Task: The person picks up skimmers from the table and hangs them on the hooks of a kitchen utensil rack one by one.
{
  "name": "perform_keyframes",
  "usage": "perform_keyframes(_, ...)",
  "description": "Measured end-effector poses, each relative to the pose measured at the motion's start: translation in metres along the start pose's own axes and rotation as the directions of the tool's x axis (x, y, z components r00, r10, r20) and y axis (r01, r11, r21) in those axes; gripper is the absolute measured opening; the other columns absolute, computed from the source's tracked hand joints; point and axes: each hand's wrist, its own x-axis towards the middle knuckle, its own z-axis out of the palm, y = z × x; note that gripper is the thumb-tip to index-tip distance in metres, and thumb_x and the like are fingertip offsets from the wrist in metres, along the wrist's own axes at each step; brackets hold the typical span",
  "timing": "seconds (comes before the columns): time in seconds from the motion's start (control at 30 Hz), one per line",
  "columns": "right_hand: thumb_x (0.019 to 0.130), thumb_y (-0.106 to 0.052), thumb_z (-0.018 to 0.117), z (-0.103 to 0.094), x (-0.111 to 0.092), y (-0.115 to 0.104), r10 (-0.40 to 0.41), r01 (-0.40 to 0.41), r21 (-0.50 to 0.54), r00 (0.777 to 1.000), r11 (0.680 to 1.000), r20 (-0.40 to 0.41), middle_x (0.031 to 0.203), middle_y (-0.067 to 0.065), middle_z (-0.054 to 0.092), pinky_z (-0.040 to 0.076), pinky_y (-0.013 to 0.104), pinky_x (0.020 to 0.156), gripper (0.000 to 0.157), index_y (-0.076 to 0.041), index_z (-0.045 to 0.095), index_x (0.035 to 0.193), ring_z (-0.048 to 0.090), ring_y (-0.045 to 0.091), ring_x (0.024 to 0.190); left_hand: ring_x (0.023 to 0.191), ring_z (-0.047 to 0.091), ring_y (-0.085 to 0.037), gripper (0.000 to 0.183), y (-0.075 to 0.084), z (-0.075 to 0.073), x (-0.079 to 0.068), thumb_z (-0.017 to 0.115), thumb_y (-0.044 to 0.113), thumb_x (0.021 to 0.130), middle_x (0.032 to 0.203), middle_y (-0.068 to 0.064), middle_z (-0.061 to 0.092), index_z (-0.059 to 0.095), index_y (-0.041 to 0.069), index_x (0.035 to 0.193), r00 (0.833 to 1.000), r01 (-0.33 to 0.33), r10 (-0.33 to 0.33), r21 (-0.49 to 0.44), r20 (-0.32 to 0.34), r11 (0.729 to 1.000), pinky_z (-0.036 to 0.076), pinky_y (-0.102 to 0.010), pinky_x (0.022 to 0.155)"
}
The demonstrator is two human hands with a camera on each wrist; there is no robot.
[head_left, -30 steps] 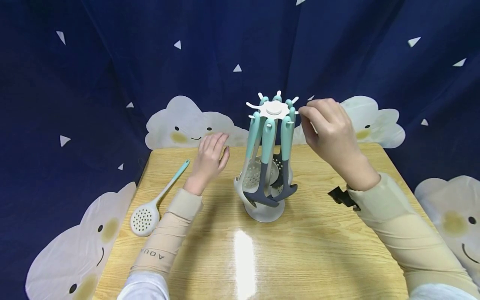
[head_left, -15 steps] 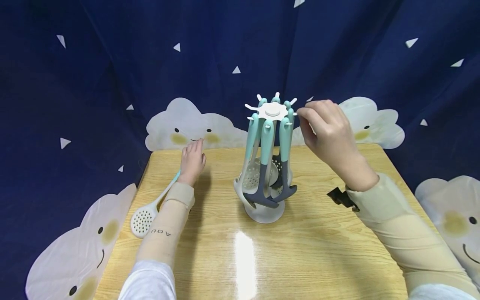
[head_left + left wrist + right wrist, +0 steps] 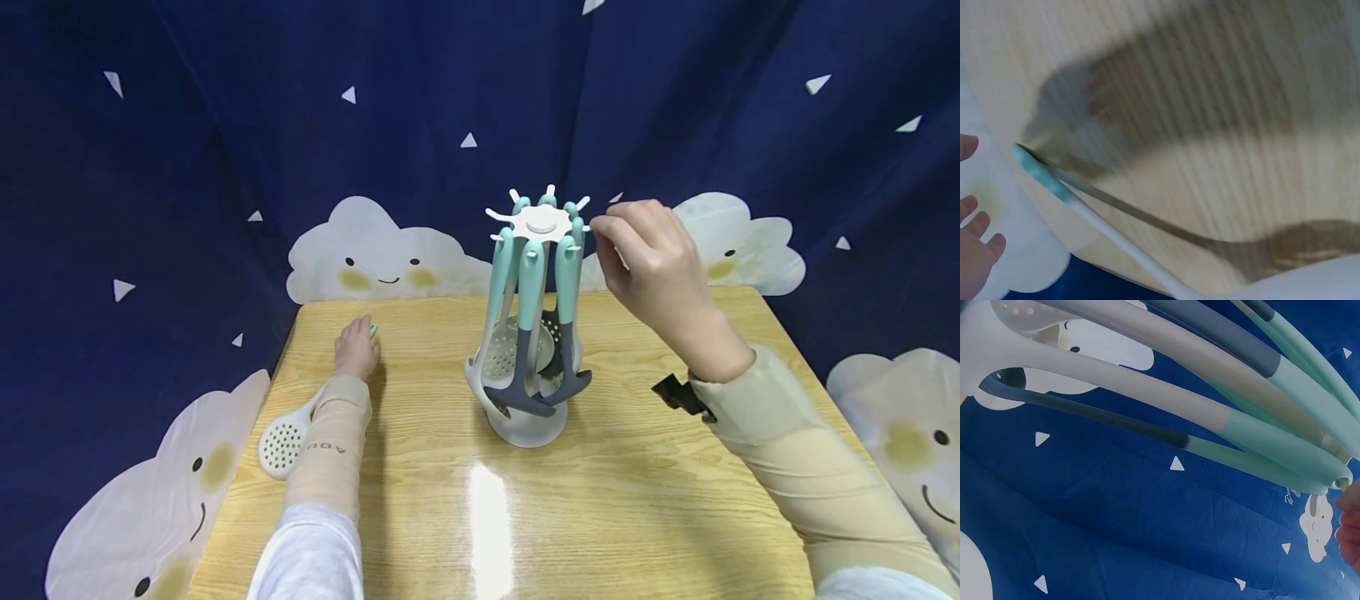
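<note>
A light grey skimmer [image 3: 281, 447] with a teal handle lies at the table's left side. My left hand [image 3: 356, 348] is over the handle, hiding much of it in the head view. In the left wrist view the thumb and fingers [image 3: 979, 223] are spread apart, beyond the teal handle end [image 3: 1041, 172]. A white utensil rack [image 3: 528, 431] stands mid-table, hung with several teal-handled utensils [image 3: 531, 287] with grey and dark heads. At its top right, my right hand [image 3: 651, 262] pinches the tip of a hook, close to a hanging handle's end [image 3: 1341, 482].
The wooden table [image 3: 637, 492] has a bright reflection in front of the rack. A dark blue curtain [image 3: 420, 75] with white triangles and cloud shapes closes off the back and sides. One hook [image 3: 501, 215] at the rack's left carries no utensil.
My left hand has moved left and down from near the rack to the skimmer's handle. My right hand stays at the same hook, and the rack stands where it was.
</note>
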Motion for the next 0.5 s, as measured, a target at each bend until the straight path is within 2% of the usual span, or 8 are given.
perform_keyframes(0.17, 0.076, 0.015, 0.054, 0.0, 0.0, 0.0, -0.001, 0.001, 0.002, 1.0, 1.0, -0.012, 0.082, 0.019, 0.057, 0.041, 0.041, 0.059, 0.014, 0.006, 0.06, 0.085, 0.05, 0.035, 0.07, 0.132, 0.016, -0.043, 0.059, -0.014, 0.002, -0.003, 0.048, 0.005, 0.091, 0.142, -0.028, 0.021, 0.018, -0.005, 0.141, 0.997, 0.05, -0.048, -0.021, 0.068, 0.999, 0.015, -0.054, 0.107)
perform_keyframes(0.33, 0.076, 0.015, 0.055, 0.001, 0.001, 0.0, -0.001, 0.001, 0.007, 1.0, 1.0, -0.02, 0.081, 0.019, 0.057, 0.04, 0.041, 0.058, 0.014, 0.006, 0.06, 0.085, 0.05, 0.034, 0.07, 0.128, 0.025, -0.046, 0.058, -0.022, 0.004, -0.006, 0.047, 0.006, 0.092, 0.139, -0.03, 0.026, 0.017, -0.005, 0.141, 0.986, 0.111, -0.109, -0.013, 0.125, 0.994, 0.021, -0.054, 0.105)
perform_keyframes(0.5, 0.076, 0.015, 0.055, 0.0, 0.001, 0.0, -0.003, 0.003, 0.01, 1.0, 1.0, -0.021, 0.081, 0.018, 0.057, 0.04, 0.041, 0.058, 0.014, 0.006, 0.06, 0.084, 0.05, 0.034, 0.07, 0.124, 0.031, -0.047, 0.057, -0.025, 0.009, -0.009, 0.044, 0.006, 0.093, 0.137, -0.031, 0.029, 0.016, -0.003, 0.142, 0.972, 0.147, -0.14, -0.02, 0.186, 0.989, 0.027, -0.054, 0.102)
